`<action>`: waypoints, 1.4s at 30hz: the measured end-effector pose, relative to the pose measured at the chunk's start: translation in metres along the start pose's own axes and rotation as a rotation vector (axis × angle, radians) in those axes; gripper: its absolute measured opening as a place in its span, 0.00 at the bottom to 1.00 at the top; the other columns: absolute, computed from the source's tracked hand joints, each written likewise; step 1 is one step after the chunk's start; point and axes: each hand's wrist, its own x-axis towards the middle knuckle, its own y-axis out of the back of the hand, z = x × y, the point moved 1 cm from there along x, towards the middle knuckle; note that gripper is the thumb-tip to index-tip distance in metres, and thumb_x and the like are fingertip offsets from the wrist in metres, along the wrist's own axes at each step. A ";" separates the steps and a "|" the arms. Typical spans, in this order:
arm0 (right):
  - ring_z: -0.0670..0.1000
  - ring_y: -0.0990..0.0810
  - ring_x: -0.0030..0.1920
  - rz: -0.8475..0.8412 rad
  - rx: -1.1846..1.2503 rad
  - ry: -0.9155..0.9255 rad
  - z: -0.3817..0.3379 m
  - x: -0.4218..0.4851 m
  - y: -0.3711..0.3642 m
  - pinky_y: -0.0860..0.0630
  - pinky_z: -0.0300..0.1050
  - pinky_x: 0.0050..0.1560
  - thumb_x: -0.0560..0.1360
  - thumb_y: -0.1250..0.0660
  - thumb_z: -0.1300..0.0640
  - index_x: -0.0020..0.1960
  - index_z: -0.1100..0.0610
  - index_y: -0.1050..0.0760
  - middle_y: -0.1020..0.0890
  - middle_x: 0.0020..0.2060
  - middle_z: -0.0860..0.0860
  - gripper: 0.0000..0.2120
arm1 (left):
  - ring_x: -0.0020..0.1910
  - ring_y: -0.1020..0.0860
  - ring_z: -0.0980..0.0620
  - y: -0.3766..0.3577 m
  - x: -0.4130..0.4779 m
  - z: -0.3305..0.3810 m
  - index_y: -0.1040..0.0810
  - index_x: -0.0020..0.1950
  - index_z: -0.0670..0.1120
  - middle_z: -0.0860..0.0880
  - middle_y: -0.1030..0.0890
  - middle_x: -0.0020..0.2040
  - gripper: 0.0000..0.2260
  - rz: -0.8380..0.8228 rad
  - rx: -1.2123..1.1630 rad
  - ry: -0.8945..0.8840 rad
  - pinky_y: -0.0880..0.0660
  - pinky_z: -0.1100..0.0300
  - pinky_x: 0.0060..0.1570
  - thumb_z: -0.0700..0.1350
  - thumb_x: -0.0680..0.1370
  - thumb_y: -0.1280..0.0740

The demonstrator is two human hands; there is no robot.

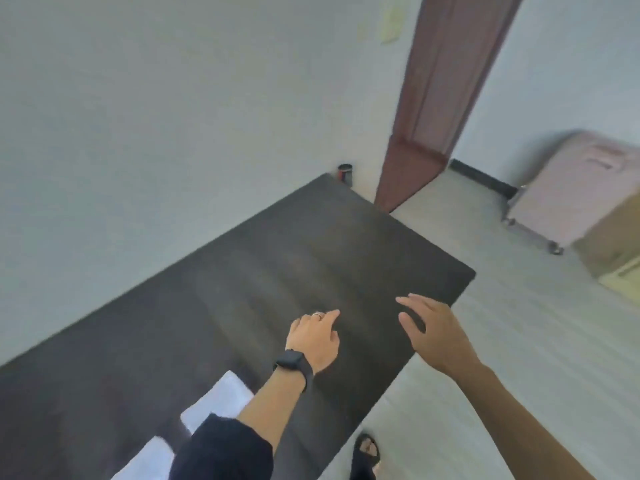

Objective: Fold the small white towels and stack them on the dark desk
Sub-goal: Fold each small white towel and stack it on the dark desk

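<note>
The dark desk [311,244] runs diagonally from lower left to upper right. Two white towels lie on its near part: one folded towel [216,401] beside my left forearm, and a second towel [147,460] at the bottom edge, partly hidden by my dark sleeve. My left hand [313,336], with a ring and a black watch, hovers over the bare desk with fingers loosely extended and holds nothing. My right hand [434,332] is over the desk's right edge, fingers spread and relaxed, also holding nothing. The picture is blurred.
A small dark can [345,173] stands at the desk's far corner by the white wall. A brown door frame [433,109] rises behind it. A pink wheeled suitcase [568,192] and a cardboard box [613,237] stand on the floor at right. My sandalled foot [365,455] is below the desk edge.
</note>
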 end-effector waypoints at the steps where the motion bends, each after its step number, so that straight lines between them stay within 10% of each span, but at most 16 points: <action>1: 0.50 0.33 0.71 0.069 -0.011 -0.060 0.014 -0.012 0.026 0.37 0.47 0.72 0.82 0.41 0.46 0.70 0.45 0.27 0.27 0.70 0.46 0.18 | 0.69 0.29 0.45 0.010 0.012 0.029 0.37 0.77 0.55 0.51 0.28 0.72 0.23 0.017 0.000 -0.079 0.36 0.51 0.69 0.50 0.82 0.43; 14: 0.52 0.31 0.68 0.938 -0.098 -0.465 0.180 -0.226 0.263 0.27 0.54 0.64 0.80 0.43 0.40 0.66 0.43 0.25 0.21 0.64 0.44 0.18 | 0.63 0.24 0.49 0.061 -0.006 0.430 0.25 0.70 0.52 0.51 0.21 0.64 0.21 0.384 -0.165 -1.038 0.27 0.53 0.62 0.58 0.79 0.37; 42: 0.53 0.28 0.63 1.045 -0.347 -0.741 0.595 -0.361 0.538 0.26 0.55 0.57 0.77 0.47 0.40 0.68 0.41 0.27 0.20 0.57 0.42 0.22 | 0.71 0.31 0.52 -0.087 0.047 0.972 0.32 0.74 0.60 0.55 0.30 0.73 0.23 0.269 -0.228 -1.250 0.32 0.49 0.69 0.62 0.79 0.44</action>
